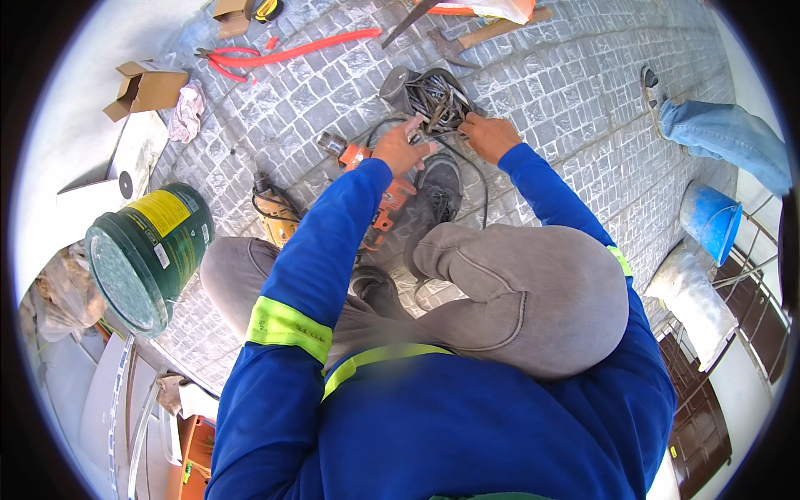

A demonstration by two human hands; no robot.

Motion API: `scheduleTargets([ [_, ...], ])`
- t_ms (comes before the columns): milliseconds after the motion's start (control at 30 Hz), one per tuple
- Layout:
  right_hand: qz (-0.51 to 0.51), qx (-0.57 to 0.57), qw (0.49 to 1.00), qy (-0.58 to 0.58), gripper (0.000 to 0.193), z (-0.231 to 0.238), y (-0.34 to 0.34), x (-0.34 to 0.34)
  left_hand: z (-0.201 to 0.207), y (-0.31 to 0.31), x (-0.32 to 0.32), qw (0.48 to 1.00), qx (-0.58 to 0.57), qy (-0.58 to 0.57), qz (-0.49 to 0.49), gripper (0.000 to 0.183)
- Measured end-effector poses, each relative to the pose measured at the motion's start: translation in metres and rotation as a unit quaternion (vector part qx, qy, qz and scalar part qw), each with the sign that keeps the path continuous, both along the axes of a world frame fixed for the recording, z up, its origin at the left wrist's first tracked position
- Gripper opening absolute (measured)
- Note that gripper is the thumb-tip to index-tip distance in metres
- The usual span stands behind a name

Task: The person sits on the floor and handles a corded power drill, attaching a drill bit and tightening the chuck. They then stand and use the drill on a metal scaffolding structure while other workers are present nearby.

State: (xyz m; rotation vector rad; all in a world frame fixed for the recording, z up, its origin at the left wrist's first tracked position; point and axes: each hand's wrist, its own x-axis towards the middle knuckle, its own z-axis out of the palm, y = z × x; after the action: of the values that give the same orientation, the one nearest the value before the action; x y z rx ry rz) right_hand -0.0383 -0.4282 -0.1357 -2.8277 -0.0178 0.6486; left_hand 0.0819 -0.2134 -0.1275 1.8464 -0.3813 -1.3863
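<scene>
In front of my feet, a dark bag-like container [398,88] lies with its mouth open, full of long thin metal pieces [439,102] that look like drill bits. My left hand [402,147] is at its near left side, fingers apart, with nothing visible in it. My right hand [492,137] is closed at the near right edge of the pile; what its fingertips grip is hidden. Beneath my left hand and forearm lies an orange power tool [392,198], partly covered by the sleeve. A dark cord [483,179] curves between my hands, beside my shoe [440,185].
A yellow drill [275,212] and green bucket [150,254] stand left. Beyond lie red-handled pliers [229,60], a red strip [321,46], a hammer [454,47] and cardboard boxes [148,90]. At right are another person's leg [721,137], a blue bucket [710,218] and white sack [692,300].
</scene>
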Motion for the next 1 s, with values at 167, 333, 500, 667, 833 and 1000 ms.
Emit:
scheduleTargets([
  [167, -0.043, -0.018, 0.999, 0.003, 0.013, -0.006, -0.003, -0.029, -0.005, 0.002, -0.016, 0.991, 0.064, 0.005, -0.118, 0.073],
  [333, -0.069, -0.107, 0.988, 0.090, 0.028, -0.007, -0.020, -0.031, -0.011, -0.002, -0.051, 0.980, -0.038, -0.079, -0.178, 0.073],
  [500, -0.043, -0.064, 0.990, 0.116, 0.035, -0.017, -0.004, -0.034, -0.010, -0.011, -0.064, 0.986, -0.039, -0.029, -0.158, 0.073],
  [667, -0.098, 0.034, 0.991, 0.085, 0.038, -0.030, 0.020, -0.056, -0.006, -0.005, -0.057, 0.991, -0.030, 0.024, -0.129, 0.075],
  [833, -0.197, 0.117, 0.973, 0.030, 0.051, -0.037, 0.035, -0.075, -0.011, -0.002, -0.063, 0.994, -0.043, 0.048, -0.090, 0.078],
  [1000, -0.271, 0.195, 0.943, -0.006, 0.063, -0.046, 0.063, -0.062, -0.013, 0.002, -0.081, 0.996, -0.076, 0.047, -0.004, 0.086],
])
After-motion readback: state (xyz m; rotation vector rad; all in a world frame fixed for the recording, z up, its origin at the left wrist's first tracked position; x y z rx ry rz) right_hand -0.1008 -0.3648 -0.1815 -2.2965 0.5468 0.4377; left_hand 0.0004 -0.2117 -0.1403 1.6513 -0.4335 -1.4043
